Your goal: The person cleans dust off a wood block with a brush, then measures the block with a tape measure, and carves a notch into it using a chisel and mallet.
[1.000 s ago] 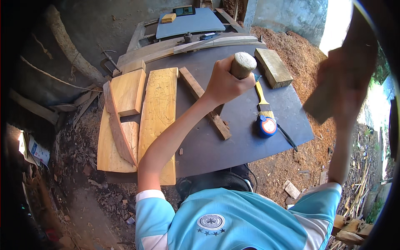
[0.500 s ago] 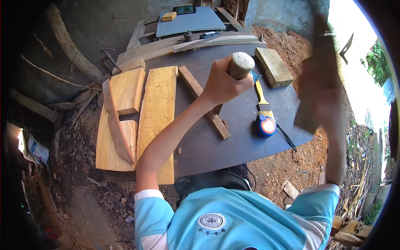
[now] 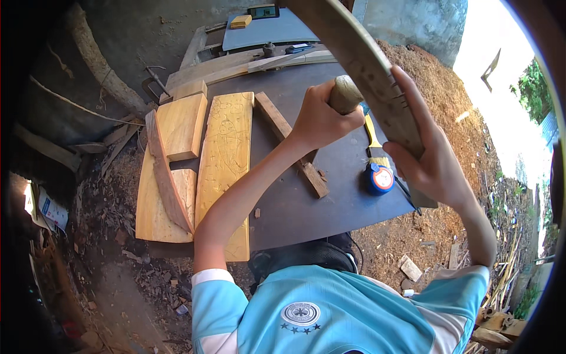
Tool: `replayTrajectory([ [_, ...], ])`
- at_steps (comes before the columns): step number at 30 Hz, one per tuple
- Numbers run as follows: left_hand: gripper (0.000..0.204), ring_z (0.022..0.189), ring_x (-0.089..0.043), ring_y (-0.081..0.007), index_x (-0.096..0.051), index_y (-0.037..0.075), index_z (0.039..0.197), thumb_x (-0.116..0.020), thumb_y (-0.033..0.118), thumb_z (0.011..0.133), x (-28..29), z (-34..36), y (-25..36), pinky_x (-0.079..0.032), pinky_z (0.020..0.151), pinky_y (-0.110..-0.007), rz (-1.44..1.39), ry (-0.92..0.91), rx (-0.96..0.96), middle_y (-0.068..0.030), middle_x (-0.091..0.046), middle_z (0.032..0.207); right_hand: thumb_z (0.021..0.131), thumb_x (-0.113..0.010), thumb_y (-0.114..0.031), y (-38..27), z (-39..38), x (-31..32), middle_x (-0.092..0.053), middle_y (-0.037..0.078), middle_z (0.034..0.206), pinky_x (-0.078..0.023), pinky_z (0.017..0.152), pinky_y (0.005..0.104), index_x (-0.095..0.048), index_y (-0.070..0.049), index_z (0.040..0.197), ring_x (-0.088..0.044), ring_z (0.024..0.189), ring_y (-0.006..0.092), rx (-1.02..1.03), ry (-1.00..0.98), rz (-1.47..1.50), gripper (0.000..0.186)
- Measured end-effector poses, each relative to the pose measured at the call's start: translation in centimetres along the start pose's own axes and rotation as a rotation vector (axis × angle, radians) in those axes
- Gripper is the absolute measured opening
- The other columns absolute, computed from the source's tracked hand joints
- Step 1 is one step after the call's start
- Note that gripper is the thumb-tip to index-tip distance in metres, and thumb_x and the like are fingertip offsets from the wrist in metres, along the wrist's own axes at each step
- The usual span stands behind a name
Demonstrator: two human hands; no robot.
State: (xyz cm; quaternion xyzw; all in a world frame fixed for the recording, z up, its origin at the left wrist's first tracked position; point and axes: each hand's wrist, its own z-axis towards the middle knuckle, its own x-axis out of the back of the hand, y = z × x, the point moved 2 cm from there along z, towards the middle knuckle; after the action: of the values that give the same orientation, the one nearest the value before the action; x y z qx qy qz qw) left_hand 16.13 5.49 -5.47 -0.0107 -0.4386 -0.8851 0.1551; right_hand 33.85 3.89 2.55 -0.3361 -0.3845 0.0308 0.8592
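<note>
My left hand [image 3: 329, 121] is wrapped round the thick, round-ended wooden handle of what looks like a chisel [image 3: 346, 94], held upright over the table; its lower part is hidden. A long, flat wooden bar [image 3: 374, 76] with nicks along one edge is gripped in my right hand [image 3: 433, 156]. The bar slants past the handle's right side; whether they touch I cannot tell. Beneath my left hand lies a narrow brown wood strip [image 3: 309, 177], partly covered by the hand and forearm. Left of it rests a yellowish board [image 3: 227, 138] with carved outlines.
On the dark table [image 3: 283, 218] lie a yellow-handled brush [image 3: 371, 133] and a blue tape measure [image 3: 379, 179]. Wooden blocks [image 3: 181, 127] and a curved wood piece [image 3: 165, 171] fill the left side. A clamp [image 3: 154, 85] stands at the far left; sawdust [image 3: 424, 76] lies beyond the right edge.
My right hand has swung the wooden bar inward to the left, from out at the right to beside the handle. My left hand keeps its grip, nearly unmoved.
</note>
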Motion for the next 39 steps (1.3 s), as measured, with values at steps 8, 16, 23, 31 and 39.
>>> replayTrajectory([
  [8,0.014,0.059,-0.055,-0.0079,-0.057,0.000,0.075,-0.064,0.007,0.065,-0.2,0.2,0.1,-0.045,0.056,-0.027,-0.032,0.044,-0.051,-0.0056,-0.060,0.062,0.086,-0.051,-0.006,0.9,-0.9,5.9,-0.058,0.008,0.085,-0.048,0.053,0.0237,-0.033,-0.008,0.134,-0.058,0.067,0.0115,-0.232,-0.004,0.140,0.051],
  [16,0.012,0.061,-0.056,-0.0074,-0.057,0.001,0.072,-0.065,0.008,0.066,0.5,-0.5,-0.5,-0.046,0.057,-0.025,-0.005,0.016,0.047,-0.0039,-0.060,0.064,0.081,-0.053,0.002,-0.8,0.1,1.5,-0.058,0.008,0.084,-0.047,0.051,0.0250,-0.022,-0.016,0.142,-0.055,0.059,0.0112,-0.256,-0.162,-0.018,0.071],
  [23,0.011,0.062,-0.056,-0.0072,-0.057,0.003,0.071,-0.066,0.007,0.067,-1.6,0.9,0.7,-0.046,0.059,-0.025,-0.070,-0.030,-0.073,-0.0020,-0.059,0.066,0.086,-0.056,-0.022,12.8,-2.6,29.0,-0.058,0.012,0.089,-0.049,0.066,0.0244,-0.037,-0.001,0.128,-0.058,0.075,0.0159,-0.385,-0.081,0.689,0.050],
  [31,0.014,0.059,-0.053,-0.0073,-0.057,0.000,0.073,-0.065,0.008,0.065,0.6,-0.8,-0.2,-0.045,0.054,-0.027,-0.038,0.025,0.078,-0.0051,-0.059,0.062,0.081,-0.051,0.004,0.5,-0.1,2.0,-0.059,0.011,0.076,-0.047,0.046,0.0268,-0.019,-0.016,0.143,-0.057,0.057,0.0143,-0.306,-0.136,0.266,0.073],
  [39,0.012,0.058,-0.053,-0.0064,-0.057,0.001,0.072,-0.065,0.008,0.067,-0.2,-0.6,0.2,-0.044,0.054,-0.025,-0.071,0.037,-0.024,-0.0026,-0.059,0.062,0.085,-0.055,-0.018,-1.5,-0.6,5.3,-0.056,0.009,0.067,-0.044,0.049,0.0263,-0.054,0.002,0.086,-0.055,0.056,0.0157,-0.236,0.411,0.324,0.020],
])
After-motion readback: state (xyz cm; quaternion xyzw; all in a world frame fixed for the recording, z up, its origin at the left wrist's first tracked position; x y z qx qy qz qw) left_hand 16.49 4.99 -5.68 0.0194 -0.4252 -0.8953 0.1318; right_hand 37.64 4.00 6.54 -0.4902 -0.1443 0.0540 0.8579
